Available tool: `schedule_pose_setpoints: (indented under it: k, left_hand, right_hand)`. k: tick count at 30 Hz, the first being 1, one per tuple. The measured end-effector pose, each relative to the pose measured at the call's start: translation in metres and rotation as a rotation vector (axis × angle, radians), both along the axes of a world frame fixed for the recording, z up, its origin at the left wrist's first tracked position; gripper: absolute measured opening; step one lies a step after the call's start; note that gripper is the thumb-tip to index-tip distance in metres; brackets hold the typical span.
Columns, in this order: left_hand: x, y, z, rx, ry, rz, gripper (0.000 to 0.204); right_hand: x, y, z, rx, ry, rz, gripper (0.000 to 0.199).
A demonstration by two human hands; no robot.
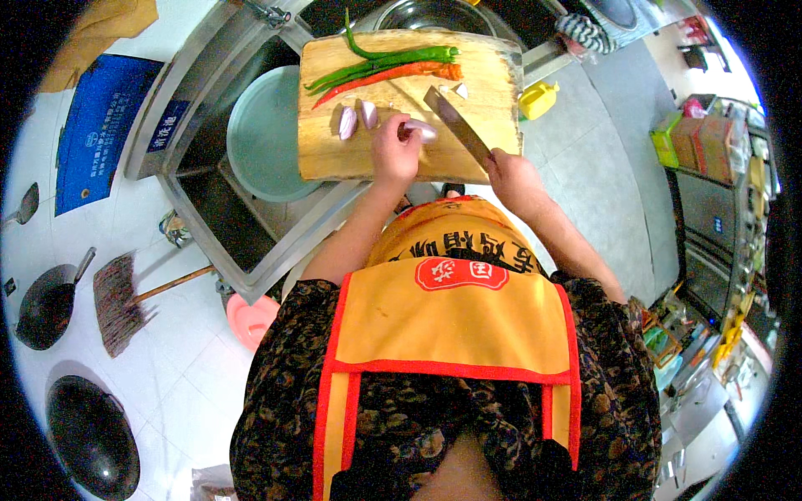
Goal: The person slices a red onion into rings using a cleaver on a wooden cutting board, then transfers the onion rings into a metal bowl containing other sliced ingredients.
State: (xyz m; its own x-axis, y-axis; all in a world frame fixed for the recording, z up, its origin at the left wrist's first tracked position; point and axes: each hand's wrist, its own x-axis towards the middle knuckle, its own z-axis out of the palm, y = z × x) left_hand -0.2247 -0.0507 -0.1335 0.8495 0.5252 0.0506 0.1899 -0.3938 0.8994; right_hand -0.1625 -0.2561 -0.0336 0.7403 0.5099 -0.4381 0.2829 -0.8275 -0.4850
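A thick wooden cutting board (334, 159) lies in front of me. My left hand (395, 154) is closed, its thumb and fingers pinching a pale purple shallot piece (423, 130) on the board. My right hand (513, 179) is wrapped round the handle of a kitchen knife (458, 127), whose wide blade slants up and left across the board, apart from the shallot. Two more shallot pieces (347, 123) rest left of my left hand. Small white bits (462, 90) sit by the blade tip. Green chili peppers (393, 62) and red chili peppers (380, 79) lie along the far side.
Left of the board is a metal sink (267, 259) holding a pale green basin (267, 134). A yellow bottle (539, 100) stands to the right. A broom (125, 305) and two dark woks (92, 434) are at the left. Shelves with boxes (706, 146) line the right.
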Motion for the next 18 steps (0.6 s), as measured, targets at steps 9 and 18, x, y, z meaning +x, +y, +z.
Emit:
schedule_pose_setpoints:
  k: [9,18]
  left_hand:
    - [-0.006,0.000,-0.004,0.065,-0.165,0.028,0.020]
    - [-0.006,0.001,0.014,0.226,-0.165,0.009,0.010]
  right_hand:
    - [-0.007,0.011,0.009,-0.001,0.027,0.114,0.023]
    - [-0.002,0.019,0.025,-0.109,0.060,0.207,0.022]
